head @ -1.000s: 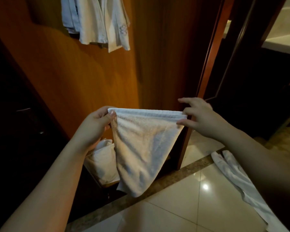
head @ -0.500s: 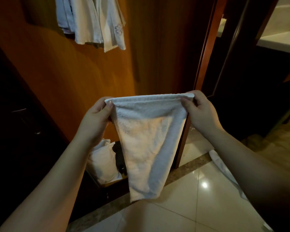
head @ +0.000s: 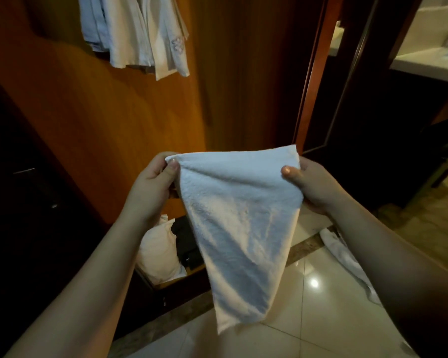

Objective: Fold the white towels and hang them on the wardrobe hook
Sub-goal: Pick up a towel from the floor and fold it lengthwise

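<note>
White towel (head: 238,223) pinched at upper corners, left hand (head: 150,187), right hand (head: 313,184), forearms outstretched.

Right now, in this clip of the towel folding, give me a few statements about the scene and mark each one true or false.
1. Both hands hold the same white towel. True: the left hand pinches one top corner and the right hand grips the other.
2. The towel is spread flat on the floor. False: it hangs in the air, tapering to a point below.
3. White cloths hang on the wooden panel above. True.
4. Another white cloth lies on the tiled floor at the right. True.
5. The right hand is empty. False: its thumb presses on the towel.
</note>
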The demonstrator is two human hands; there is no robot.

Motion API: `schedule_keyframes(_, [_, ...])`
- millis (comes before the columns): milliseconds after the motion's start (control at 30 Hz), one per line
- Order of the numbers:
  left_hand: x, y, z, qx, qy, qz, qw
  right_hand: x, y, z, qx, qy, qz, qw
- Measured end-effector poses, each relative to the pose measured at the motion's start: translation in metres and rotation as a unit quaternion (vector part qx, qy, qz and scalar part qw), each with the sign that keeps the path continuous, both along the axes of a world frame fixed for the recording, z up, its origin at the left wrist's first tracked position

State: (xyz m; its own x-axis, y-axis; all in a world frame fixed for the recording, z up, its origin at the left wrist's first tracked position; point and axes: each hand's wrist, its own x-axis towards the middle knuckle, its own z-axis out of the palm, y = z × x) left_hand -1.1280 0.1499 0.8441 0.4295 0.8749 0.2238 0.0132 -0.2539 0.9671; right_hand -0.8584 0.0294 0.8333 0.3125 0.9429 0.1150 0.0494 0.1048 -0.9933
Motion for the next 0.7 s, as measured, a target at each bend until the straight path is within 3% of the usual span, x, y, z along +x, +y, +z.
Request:
schedule_keyframes(167, [-0.007, -0.001, -0.002, -0.010, 0.028, -0.024, 0.999, 0.006, -0.001, -0.019, -0.097, 0.084, 0.088, 0.988])
schedule_keyframes(300, [-0.016, -0.002, 0.004, -0.002, 0.034, -0.027, 0.999, 0.001, -0.004, -0.021, -0.056, 0.139, 0.088, 0.985])
schedule_keyframes(400, [-0.024, -0.002, 0.014, -0.003, -0.026, -0.033, 0.999, -0.008, -0.003, -0.008, -0.020, 0.184, 0.091, 0.978])
schedule_keyframes(500, [-0.032, -0.001, 0.016, -0.085, -0.133, -0.086, 0.984, -0.022, 0.003, 0.008, 0.014, 0.235, 0.098, 0.967])
schedule_keyframes(600, [-0.034, -0.007, -0.002, -0.207, -0.102, -0.140, 0.963, -0.035, 0.008, 0.010, 0.009, 0.279, 0.078, 0.957])
schedule_keyframes(700, [-0.033, -0.013, -0.020, -0.234, -0.059, -0.117, 0.963, -0.038, 0.009, 0.002, -0.023, 0.288, 0.052, 0.956])
